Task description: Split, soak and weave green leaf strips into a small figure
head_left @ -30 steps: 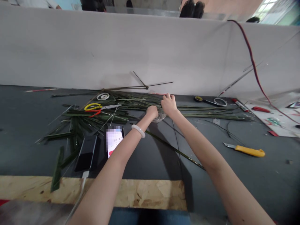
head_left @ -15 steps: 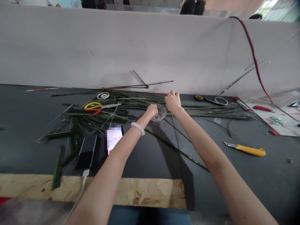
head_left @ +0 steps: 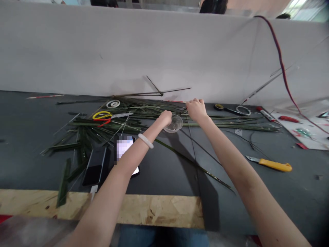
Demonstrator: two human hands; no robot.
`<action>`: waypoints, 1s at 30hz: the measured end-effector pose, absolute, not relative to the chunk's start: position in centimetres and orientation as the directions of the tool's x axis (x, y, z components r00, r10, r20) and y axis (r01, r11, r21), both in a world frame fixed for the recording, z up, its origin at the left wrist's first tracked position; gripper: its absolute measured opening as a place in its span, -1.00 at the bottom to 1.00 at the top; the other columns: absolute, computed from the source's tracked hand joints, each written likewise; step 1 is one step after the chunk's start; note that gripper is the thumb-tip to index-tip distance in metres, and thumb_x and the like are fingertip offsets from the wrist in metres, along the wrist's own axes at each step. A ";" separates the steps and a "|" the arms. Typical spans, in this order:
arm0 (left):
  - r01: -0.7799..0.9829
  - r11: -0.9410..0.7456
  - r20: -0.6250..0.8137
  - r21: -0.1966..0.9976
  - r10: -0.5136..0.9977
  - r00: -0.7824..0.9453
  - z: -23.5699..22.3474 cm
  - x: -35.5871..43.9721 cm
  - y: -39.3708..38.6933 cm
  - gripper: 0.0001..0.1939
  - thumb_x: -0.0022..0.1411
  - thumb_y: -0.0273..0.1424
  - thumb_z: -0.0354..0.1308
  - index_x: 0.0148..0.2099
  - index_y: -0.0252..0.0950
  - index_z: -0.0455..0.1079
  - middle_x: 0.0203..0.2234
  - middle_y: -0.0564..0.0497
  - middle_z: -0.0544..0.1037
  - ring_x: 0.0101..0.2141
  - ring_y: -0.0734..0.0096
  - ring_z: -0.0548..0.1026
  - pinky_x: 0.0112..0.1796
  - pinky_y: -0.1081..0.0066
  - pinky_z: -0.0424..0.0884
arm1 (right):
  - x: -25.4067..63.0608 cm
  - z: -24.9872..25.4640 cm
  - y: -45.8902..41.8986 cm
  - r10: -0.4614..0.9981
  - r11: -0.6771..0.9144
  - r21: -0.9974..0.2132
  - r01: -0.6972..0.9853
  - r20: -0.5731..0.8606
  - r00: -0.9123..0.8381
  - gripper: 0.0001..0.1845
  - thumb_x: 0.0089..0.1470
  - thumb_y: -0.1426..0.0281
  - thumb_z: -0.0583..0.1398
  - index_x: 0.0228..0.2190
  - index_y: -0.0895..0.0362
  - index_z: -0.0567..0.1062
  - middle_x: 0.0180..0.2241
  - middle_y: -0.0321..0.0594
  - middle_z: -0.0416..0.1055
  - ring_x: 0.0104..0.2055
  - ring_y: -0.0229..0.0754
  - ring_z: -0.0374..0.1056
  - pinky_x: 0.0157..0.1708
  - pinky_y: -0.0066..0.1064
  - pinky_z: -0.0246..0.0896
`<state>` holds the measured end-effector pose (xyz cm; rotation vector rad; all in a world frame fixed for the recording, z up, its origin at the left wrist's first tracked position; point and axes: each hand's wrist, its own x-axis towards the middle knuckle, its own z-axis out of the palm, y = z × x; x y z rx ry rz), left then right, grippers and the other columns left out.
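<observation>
Head view: the left hand (head_left: 165,117) is curling just beside a clear plastic cup (head_left: 174,125), and the right hand (head_left: 196,109) is bunching over long thin green leaves (head_left: 154,109), maybe pinching; I cannot tell.

Nothing legible in view: only a pixelated patch and a bright strip on the phone screen (head_left: 123,148), partly under the left forearm (head_left: 130,156), on the desk (head_left: 164,175); no readable marking on the utility knife (head_left: 275,165) or scissors (head_left: 101,116).

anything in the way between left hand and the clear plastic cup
Nothing visible stands in the way: the left hand sits right at the rim of the clear plastic cup.
</observation>
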<state>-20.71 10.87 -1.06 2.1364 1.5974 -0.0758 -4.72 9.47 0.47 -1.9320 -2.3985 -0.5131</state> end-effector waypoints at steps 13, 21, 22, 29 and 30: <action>0.604 -0.374 0.048 0.703 0.873 0.485 7.2 -26.8 11.5 -0.70 0.33 -0.43 -0.07 -0.13 -0.46 0.48 -0.23 -0.18 0.60 -0.20 0.38 0.54 -0.12 0.38 0.38 | -2.1 1.2 6.9 0.940 0.029 0.035 0.999 0.339 -0.039 -0.72 0.10 0.42 0.04 -0.29 0.16 0.54 -0.33 -0.02 0.53 -0.23 -0.01 0.36 -0.23 -0.25 0.02; 0.850 -0.303 0.246 0.430 0.946 0.212 5.8 -32.5 13.4 -0.60 0.34 -0.35 -0.14 -0.30 -0.46 0.46 -0.28 -0.11 0.61 0.01 0.49 0.39 0.01 0.51 0.28 | -1.7 2.3 4.0 0.919 0.042 -0.033 0.999 0.394 -0.026 -0.76 0.05 0.40 0.06 -0.35 0.13 0.53 -0.38 -0.06 0.52 -0.26 0.00 0.38 -0.26 -0.27 0.10; 0.893 -0.266 0.244 0.363 0.952 0.184 4.7 -33.2 13.4 -0.67 0.29 -0.36 -0.06 -0.26 -0.48 0.47 -0.14 -0.19 0.56 0.12 0.38 0.28 0.11 0.38 0.19 | -1.7 2.4 3.6 0.917 0.046 -0.029 0.999 0.397 -0.030 -0.76 0.05 0.40 0.06 -0.36 0.14 0.53 -0.39 -0.06 0.52 -0.25 0.01 0.38 -0.26 -0.27 0.10; 0.984 -0.167 -0.129 -0.063 0.979 0.158 2.2 -37.0 13.6 -0.51 0.22 -0.27 0.04 0.19 -0.21 0.29 0.34 -0.13 -0.10 0.31 -0.20 -0.27 0.13 -0.34 -0.35 | 0.2 1.8 1.1 0.941 0.070 -0.096 0.993 0.337 -0.033 -0.79 0.05 0.37 0.10 -0.36 0.12 0.54 -0.39 -0.12 0.53 -0.29 -0.05 0.42 -0.35 -0.34 0.16; 0.983 -0.175 -0.136 -0.055 0.977 0.167 2.3 -37.5 13.5 -0.50 0.23 -0.21 0.01 0.20 -0.19 0.29 0.34 -0.12 -0.10 0.31 -0.20 -0.26 0.13 -0.33 -0.32 | 0.6 1.5 0.7 0.951 0.111 -0.134 0.985 0.301 -0.067 -0.80 0.05 0.36 0.11 -0.36 0.11 0.54 -0.38 -0.15 0.53 -0.30 -0.08 0.42 -0.36 -0.37 0.17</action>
